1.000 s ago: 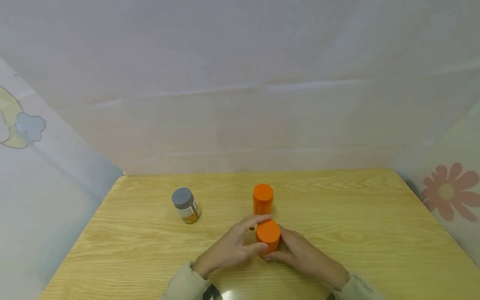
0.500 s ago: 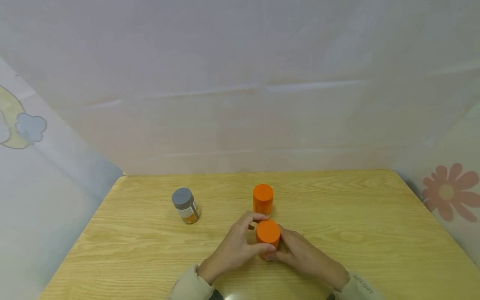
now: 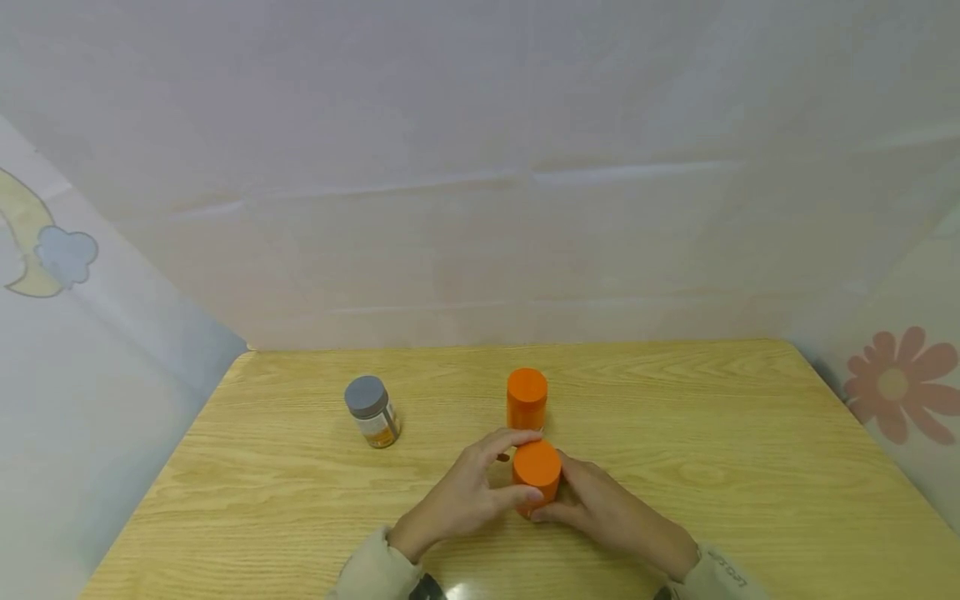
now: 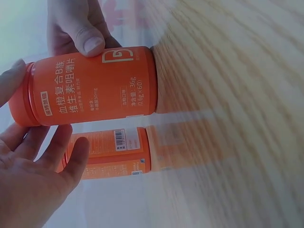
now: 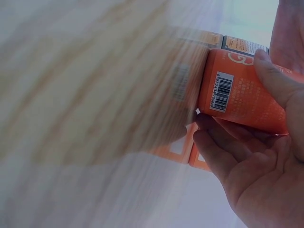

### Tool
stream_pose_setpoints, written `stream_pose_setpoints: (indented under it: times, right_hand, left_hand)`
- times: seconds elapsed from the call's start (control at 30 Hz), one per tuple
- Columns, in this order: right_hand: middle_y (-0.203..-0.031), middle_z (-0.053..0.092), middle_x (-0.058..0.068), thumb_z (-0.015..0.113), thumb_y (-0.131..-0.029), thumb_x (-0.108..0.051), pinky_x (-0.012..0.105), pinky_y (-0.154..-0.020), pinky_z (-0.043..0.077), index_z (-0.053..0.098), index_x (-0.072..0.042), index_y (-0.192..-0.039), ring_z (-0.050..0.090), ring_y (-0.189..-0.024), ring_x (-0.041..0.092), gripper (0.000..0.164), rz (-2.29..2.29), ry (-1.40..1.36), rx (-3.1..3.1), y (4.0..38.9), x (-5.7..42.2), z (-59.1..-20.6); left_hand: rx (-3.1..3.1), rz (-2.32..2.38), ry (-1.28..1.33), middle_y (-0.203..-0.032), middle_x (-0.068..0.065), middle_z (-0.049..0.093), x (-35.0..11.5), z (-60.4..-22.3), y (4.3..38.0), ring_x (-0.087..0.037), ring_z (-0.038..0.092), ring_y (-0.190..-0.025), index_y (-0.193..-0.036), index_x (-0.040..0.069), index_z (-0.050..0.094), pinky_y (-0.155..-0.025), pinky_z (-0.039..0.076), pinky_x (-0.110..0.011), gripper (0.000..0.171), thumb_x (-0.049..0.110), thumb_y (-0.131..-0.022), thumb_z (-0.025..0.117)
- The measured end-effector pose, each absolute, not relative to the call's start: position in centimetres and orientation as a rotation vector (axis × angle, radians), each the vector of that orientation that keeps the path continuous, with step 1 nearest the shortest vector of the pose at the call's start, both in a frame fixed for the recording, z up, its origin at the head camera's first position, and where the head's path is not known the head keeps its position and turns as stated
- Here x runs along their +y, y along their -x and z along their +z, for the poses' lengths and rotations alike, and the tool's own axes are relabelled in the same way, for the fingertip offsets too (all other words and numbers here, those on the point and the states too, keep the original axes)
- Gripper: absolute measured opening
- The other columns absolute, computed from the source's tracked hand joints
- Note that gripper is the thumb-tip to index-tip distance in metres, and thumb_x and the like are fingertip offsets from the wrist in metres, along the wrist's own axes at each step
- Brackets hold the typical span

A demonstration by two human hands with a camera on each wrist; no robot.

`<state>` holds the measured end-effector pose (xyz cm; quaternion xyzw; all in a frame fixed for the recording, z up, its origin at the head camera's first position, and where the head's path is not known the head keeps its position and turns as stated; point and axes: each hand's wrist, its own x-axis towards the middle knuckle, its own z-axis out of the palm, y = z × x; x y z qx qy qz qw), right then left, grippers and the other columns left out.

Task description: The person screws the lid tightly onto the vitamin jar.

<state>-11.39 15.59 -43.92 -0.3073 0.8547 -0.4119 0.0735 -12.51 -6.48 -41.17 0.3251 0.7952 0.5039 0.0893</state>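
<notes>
An orange supplement bottle (image 4: 95,85) with white print stands upright on the table near the front middle. My right hand (image 3: 611,512) grips its body low down, thumb on one side and fingers on the other. The left hand (image 3: 465,500) holds the orange lid (image 3: 537,463) by its side between thumb and fingers. In the left wrist view the lid sits on the bottle, with a thin groove between them. A second orange bottle (image 3: 527,400), also lidded, stands just behind, close to my left fingertips.
To the left stands a jar (image 3: 371,412) with a grey lid and a white and orange label. The wood-grain table (image 3: 712,417) ends at a pale cloth backdrop (image 3: 480,250), with more cloth at both sides.
My left thumb slid right along the front of the lid, then part of the way back, the wrist shifting with it. My right hand and the bottles kept their places.
</notes>
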Motion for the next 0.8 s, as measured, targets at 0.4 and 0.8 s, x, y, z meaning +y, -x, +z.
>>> stream_pose_setpoints:
  times: [0.4, 0.8]
  right_hand:
    - [-0.115, 0.066, -0.016, 0.067, -0.091, -0.042, 0.03, -0.099, 0.051, 0.052, -0.023, -0.132, 0.061, -0.105, 0.001, 0.047, -1.244, 0.906, 2.486, 11.5, 15.6, -43.5]
    - [-0.142, 0.055, 0.02, 0.072, -0.089, -0.035, 0.059, -0.101, 0.047, 0.049, -0.001, -0.14, 0.054, -0.128, 0.043, 0.065, -0.975, 0.717, 2.755, 12.7, 18.8, -40.8]
  left_hand:
    - [2.367, 1.42, -0.956, -0.142, 0.004, 0.056, -6.8, -40.7, 12.7, -0.012, 0.054, -0.124, -0.144, 0.022, 0.049, -0.105, 0.046, -0.04, 0.061, 0.03, -0.09, 0.074]
    - [2.663, 1.484, -0.928, -0.131, -0.005, 0.06, -8.3, -39.3, 14.1, -0.019, 0.055, -0.122, -0.137, 0.015, 0.056, -0.102, 0.048, -0.048, 0.051, 0.031, -0.092, 0.072]
